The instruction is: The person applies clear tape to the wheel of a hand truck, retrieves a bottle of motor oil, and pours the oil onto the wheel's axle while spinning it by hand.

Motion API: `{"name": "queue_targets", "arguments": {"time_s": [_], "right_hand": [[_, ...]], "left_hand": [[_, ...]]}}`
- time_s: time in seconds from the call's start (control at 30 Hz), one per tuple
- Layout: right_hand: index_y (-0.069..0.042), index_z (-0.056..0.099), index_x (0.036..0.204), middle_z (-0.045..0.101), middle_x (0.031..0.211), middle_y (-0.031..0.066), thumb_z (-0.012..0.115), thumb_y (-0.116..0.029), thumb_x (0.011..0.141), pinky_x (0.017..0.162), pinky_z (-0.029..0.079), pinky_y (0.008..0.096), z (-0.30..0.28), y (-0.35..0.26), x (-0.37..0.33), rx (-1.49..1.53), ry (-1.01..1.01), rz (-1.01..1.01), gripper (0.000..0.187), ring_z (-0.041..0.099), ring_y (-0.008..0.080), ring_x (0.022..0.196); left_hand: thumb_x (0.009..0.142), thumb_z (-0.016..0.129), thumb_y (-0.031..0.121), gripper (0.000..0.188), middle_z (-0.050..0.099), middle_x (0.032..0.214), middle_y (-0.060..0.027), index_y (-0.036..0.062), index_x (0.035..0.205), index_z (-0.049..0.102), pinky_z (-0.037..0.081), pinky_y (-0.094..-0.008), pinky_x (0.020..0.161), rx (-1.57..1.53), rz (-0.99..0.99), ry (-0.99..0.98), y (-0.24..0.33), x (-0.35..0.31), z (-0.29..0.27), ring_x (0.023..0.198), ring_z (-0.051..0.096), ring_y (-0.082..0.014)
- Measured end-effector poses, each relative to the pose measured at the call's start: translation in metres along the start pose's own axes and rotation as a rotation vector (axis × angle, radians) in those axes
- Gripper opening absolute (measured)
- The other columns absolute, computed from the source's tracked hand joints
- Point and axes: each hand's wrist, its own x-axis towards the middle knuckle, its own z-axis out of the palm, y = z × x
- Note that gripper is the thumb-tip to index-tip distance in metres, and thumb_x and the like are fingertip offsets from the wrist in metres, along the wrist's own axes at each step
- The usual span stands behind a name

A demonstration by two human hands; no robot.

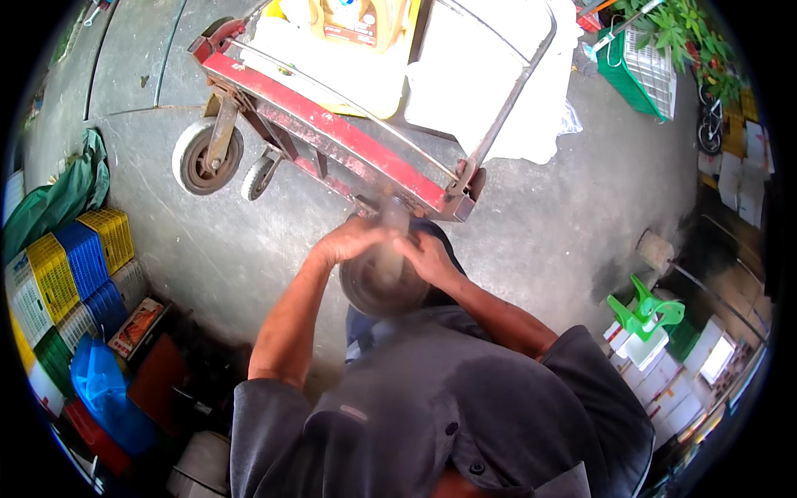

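Note:
A red metal trolley [324, 137] stands tipped on its side ahead of me, its paint worn and rusty. At its near corner is a caster wheel [374, 290], blurred, with a pale fork [394, 214] meeting the frame. My left hand [359, 241] is closed about the left side of the fork and wheel. From the right, my right hand [425, 257] grips the same wheel, fingers bent toward the fork. Blur hides the exact fingertip contact. Two other casters show further left: a large pale-tyred wheel [207, 158] and a smaller wheel [261, 177].
Behind the trolley lie a yellow tray [390, 106] with a brown-gold container [353, 21] and a white sheet [515, 124]. Stacked plastic crates [66, 266] and a blue bag [104, 382] line the left. Rightward are a green-white basket [639, 75] and a green stool [643, 311].

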Motion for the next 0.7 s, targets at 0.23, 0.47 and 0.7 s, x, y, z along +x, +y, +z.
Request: {"name": "queue_targets", "arguments": {"time_s": [0.23,0.47,0.7], "right_hand": [[0.001,0.065,0.106,0.066,0.099,0.0244,0.057,-0.043,0.091,0.081,0.048,0.0445,-0.002,-0.004,-0.003,-0.072,0.056,-0.003,0.047,0.063,0.0416,0.094],[0.001,0.065,0.104,0.066,0.096,0.0239,0.057,-0.043,0.090,0.082,0.048,0.0446,0.001,-0.002,0.000,-0.036,0.050,-0.010,0.047,0.064,0.0403,0.094],[0.001,0.064,0.104,0.066,0.097,0.0233,0.054,-0.042,0.092,0.082,0.047,0.0448,0.001,0.028,0.012,0.039,0.006,-0.112,0.047,0.064,0.0391,0.094]], "left_hand": [[0.081,0.061,0.058,0.081,0.062,0.120,-0.0238,-0.0114,0.124,0.056,0.040,-0.0352,0.100,-0.032,0.073,0.013,-0.005,0.007,-0.005,0.114,0.056,-0.0274],[0.081,0.060,0.062,0.085,0.061,0.122,-0.0243,-0.0110,0.124,0.056,0.040,-0.0363,0.100,0.026,0.040,-0.022,-0.022,0.016,-0.007,0.116,0.056,-0.0281],[0.081,0.056,0.066,0.087,0.062,0.121,-0.0266,-0.0103,0.122,0.059,0.041,-0.0375,0.099,0.189,-0.015,0.008,-0.007,0.018,-0.007,0.113,0.058,-0.0305]]}}
